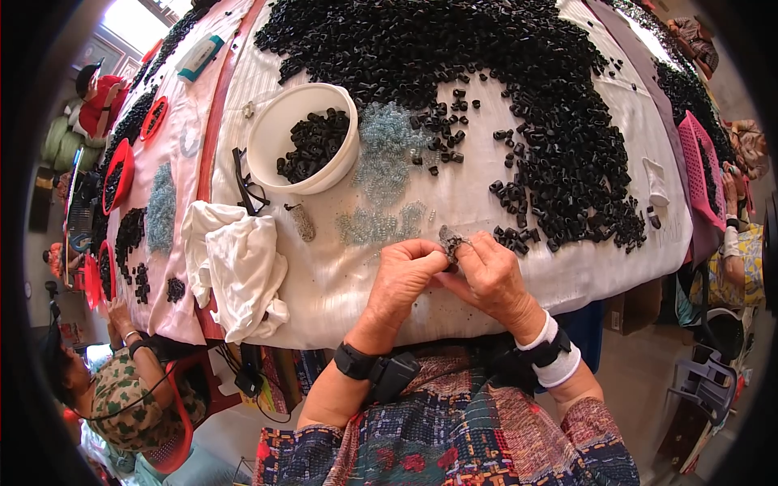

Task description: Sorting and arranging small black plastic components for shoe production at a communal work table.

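Observation:
My left hand (403, 275) and my right hand (493, 279) meet above the near edge of the cloth-covered table. Both are closed in a pinch. Between the fingertips of the two hands is a small grey-and-black piece (450, 237), whose kind I cannot make out. Just beyond them lie clear, bluish little rings (381, 225), loosely spread nearby and heaped farther off. To the right of my right hand are many small black parts (559, 182), shiny and short. A white bowl (348, 158) at the left holds more black parts.
A crumpled white cloth (239, 275) lies left of my hands, with black-framed glasses (248, 185) beside the bowl. A white tube (655, 182) is at the right. At the neighbouring table sits a person in a camouflage top (134, 397); a pink basket (701, 170) stands opposite.

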The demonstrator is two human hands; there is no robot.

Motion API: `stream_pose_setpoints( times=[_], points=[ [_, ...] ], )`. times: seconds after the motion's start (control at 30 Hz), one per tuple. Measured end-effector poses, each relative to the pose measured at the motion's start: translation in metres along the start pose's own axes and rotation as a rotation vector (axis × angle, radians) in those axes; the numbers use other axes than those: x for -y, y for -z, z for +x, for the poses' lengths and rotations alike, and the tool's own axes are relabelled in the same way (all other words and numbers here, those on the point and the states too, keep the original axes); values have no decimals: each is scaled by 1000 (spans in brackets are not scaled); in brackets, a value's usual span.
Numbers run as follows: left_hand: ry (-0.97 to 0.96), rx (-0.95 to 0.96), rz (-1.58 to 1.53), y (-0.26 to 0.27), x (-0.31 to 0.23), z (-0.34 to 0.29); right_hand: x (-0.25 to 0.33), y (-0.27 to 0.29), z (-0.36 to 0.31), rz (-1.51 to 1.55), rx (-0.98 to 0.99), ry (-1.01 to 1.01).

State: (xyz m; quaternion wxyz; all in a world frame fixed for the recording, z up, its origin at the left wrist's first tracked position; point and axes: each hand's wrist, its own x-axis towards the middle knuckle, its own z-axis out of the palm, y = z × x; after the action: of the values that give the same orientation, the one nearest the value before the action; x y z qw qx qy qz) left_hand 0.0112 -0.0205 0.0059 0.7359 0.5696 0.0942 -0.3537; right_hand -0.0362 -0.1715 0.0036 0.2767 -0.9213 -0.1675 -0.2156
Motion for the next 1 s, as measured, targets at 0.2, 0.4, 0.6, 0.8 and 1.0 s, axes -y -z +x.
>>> stream_pose_setpoints(
  times=[0.2,0.4,0.6,0.8,1.0],
  points=[
    [-10,29,51,3,4,2,-5,-5,-5,9,-43,-20],
    [-12,45,30,5,8,1,-9,-10,-8,44,-75,-17],
    [-6,69,-18,8,7,0,-10,-12,-7,37,-81,16],
    [-33,92,-8,11,9,4,-10,-13,-5,2,-62,56],
    [87,75,-58,8,0,2,-12,-12,-8,-1,-107,30]
  ],
)
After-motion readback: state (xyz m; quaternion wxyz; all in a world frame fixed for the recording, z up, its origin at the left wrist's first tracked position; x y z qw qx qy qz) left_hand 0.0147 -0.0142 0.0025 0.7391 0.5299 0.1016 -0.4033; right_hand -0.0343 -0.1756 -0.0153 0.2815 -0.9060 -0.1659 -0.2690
